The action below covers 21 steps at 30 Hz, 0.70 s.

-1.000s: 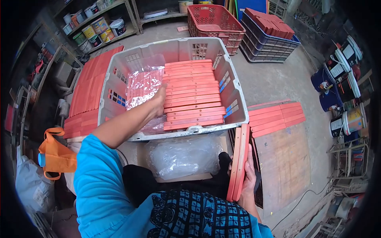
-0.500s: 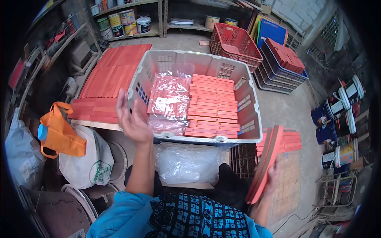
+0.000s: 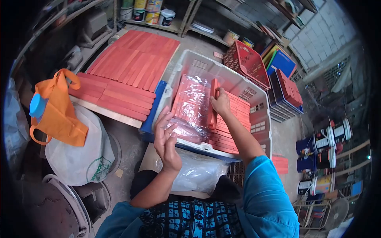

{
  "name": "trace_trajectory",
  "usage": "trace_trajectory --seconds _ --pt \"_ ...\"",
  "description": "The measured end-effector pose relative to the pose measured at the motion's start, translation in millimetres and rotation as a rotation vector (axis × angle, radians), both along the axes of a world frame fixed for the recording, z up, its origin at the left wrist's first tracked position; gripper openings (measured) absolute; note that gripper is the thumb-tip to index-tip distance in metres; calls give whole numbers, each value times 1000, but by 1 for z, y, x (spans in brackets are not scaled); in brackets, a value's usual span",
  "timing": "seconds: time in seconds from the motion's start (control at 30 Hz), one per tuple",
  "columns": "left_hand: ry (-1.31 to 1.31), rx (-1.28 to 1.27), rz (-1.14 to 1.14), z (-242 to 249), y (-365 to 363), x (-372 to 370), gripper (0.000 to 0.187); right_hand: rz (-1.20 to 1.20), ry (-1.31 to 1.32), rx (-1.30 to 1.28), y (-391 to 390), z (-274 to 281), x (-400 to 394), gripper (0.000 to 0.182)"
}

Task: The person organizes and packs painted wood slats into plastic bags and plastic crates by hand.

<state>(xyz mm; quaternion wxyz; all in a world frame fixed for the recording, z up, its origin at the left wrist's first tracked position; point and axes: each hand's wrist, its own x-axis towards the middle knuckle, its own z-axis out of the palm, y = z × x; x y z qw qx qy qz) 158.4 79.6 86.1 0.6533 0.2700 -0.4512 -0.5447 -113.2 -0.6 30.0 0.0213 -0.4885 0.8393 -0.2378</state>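
Observation:
My right hand reaches into a large grey plastic crate and grips red wooden slats. These stand on edge between a plastic-covered stack of slats on the left and closely packed rows of red slats on the right. My left hand is raised at the crate's front left corner, palm turned inward, fingers apart and holding nothing. Clear plastic bags lie in front of the crate, between my legs.
Red slats cover a board on the left. An orange bag sits on a white sack. A red basket and stacked crates stand behind right. Paint buckets are at far right.
My right hand has brought the slats from the lower right, outside the crate, into its middle. My left hand has moved lower and rightward in view. The camera view has turned.

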Motion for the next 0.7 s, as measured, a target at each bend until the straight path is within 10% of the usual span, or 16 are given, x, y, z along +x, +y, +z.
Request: trace_trajectory --seconds 0.5,0.7 --pt "65 26 -3 -2 -19 21 49 -36 414 118 -16 -39 11 35" --pt "87 46 -10 -1 -17 20 49 682 46 37 -20 -19 58 33"
